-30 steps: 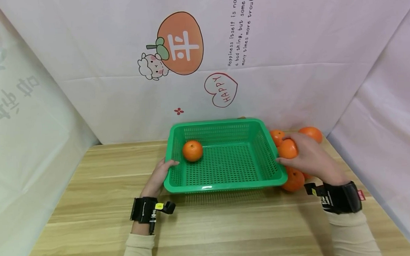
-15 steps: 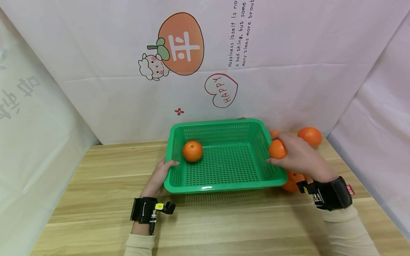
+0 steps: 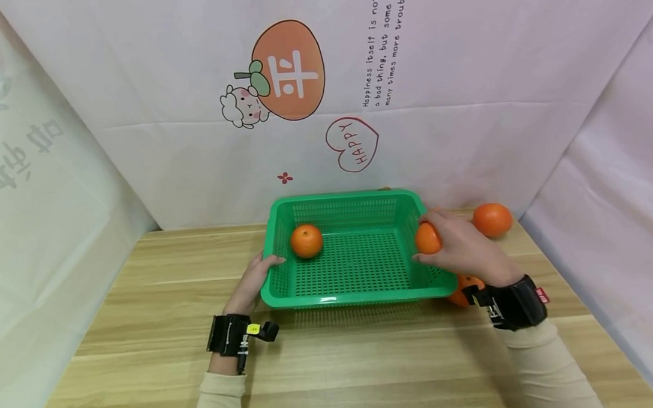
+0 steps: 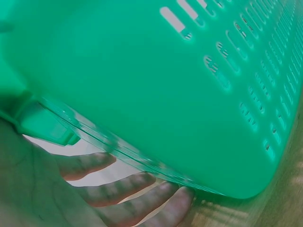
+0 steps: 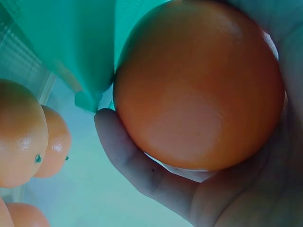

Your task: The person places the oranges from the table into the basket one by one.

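Observation:
My left hand (image 3: 249, 283) grips the left side of a green plastic basket (image 3: 357, 297), its thumb over the rim. In the left wrist view, the fingers (image 4: 120, 190) lie along the outside of the slotted wall. One orange (image 3: 307, 241) sits inside the basket near its left end. At the right rim my right hand (image 3: 460, 245) holds another orange (image 3: 428, 239), which overlaps the basket's interior in the head view. The right wrist view shows this fruit large, with fingers and palm curled round it.
To the right of the basket, one orange (image 3: 492, 220) lies near the back of the wooden table (image 3: 332, 366), and another (image 3: 464, 292) lies partly hidden by the right wrist. Several more oranges (image 5: 21, 137) appear in the right wrist view. A printed white cloth (image 3: 465, 145) hangs behind.
My right hand has moved left with its orange, from the fruit beside the basket to over the right rim. The left hand and basket have stayed in place.

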Motion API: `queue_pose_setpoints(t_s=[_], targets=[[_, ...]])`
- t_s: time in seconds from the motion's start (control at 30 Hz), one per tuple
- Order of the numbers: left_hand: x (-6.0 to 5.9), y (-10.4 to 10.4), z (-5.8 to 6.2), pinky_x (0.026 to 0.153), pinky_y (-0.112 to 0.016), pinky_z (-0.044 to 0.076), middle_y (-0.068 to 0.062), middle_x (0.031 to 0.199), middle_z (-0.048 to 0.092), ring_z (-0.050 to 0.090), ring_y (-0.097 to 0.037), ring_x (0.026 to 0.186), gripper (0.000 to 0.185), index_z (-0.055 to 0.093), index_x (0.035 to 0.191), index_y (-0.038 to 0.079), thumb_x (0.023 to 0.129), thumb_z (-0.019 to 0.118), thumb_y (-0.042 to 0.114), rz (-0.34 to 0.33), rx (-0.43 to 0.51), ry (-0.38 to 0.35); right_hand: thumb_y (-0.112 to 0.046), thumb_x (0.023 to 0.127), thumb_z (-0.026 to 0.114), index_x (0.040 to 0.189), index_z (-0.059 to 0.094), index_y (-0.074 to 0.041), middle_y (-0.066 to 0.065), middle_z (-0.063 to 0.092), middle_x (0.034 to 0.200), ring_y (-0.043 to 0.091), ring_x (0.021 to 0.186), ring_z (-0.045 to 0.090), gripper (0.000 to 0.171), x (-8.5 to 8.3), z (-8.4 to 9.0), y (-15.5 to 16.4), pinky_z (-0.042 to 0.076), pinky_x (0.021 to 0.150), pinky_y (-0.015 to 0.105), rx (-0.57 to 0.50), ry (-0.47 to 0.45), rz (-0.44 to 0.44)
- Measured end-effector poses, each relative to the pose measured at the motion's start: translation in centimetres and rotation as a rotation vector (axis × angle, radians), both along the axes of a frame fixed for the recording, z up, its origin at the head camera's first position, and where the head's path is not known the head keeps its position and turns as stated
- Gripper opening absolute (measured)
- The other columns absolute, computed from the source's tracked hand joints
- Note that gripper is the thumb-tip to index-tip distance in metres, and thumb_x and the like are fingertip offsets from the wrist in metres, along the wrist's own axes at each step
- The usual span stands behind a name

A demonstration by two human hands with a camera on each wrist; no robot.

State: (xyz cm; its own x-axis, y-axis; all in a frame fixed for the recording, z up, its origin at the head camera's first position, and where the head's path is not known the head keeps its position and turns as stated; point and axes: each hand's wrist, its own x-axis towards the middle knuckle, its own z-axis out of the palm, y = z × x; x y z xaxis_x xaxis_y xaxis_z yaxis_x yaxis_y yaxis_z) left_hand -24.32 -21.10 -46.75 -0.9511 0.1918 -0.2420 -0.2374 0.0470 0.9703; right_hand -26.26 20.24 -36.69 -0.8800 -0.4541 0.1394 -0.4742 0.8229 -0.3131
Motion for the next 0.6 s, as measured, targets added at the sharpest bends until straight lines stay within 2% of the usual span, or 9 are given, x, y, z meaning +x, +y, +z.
queue_pose_setpoints(t_s=[0.1, 0.23, 0.6], targets=[[0.0, 0.0, 0.0, 0.113, -0.044, 0.053, -0.022, 0.159, 0.049, 0.053, -0.036, 0.143, 0.066, 0.025, 0.168, 0.016, 0.105, 0.045, 0.026, 0.002, 0.001, 0.001, -0.033, 0.085, 0.085, 0.134, 0.059, -0.002, 0.018, 0.065, 0.123, 0.027, 0.097, 0.064, 0.064, 0.0, 0.0, -0.2, 0.06, 0.082, 0.046, 0.009, -0.022, -0.006], [0.1, 0.0, 0.1, 0.113, -0.044, 0.052, -0.022, 0.159, 0.048, 0.052, -0.037, 0.143, 0.066, 0.025, 0.168, 0.016, 0.105, 0.045, 0.025, 0.001, 0.001, 0.004, -0.032, 0.084, 0.085, 0.136, 0.058, -0.001, 0.019, 0.063, 0.127, 0.029, 0.101, 0.064, 0.066, 0.0, 0.1, -0.5, 0.06, 0.084, 0.047, 0.016, -0.027, 0.005], [0.0, 0.0, 0.0, 0.111, -0.04, 0.052, -0.021, 0.158, 0.049, 0.053, -0.035, 0.142, 0.066, 0.026, 0.167, 0.015, 0.105, 0.046, 0.025, 0.008, -0.005, -0.002, -0.036, 0.084, 0.087, 0.134, 0.058, -0.007, 0.016, 0.063, 0.122, 0.025, 0.094, 0.063, 0.065, 0.0, 0.5, -1.2, 0.059, 0.072, 0.036, 0.033, -0.073, 0.01]])
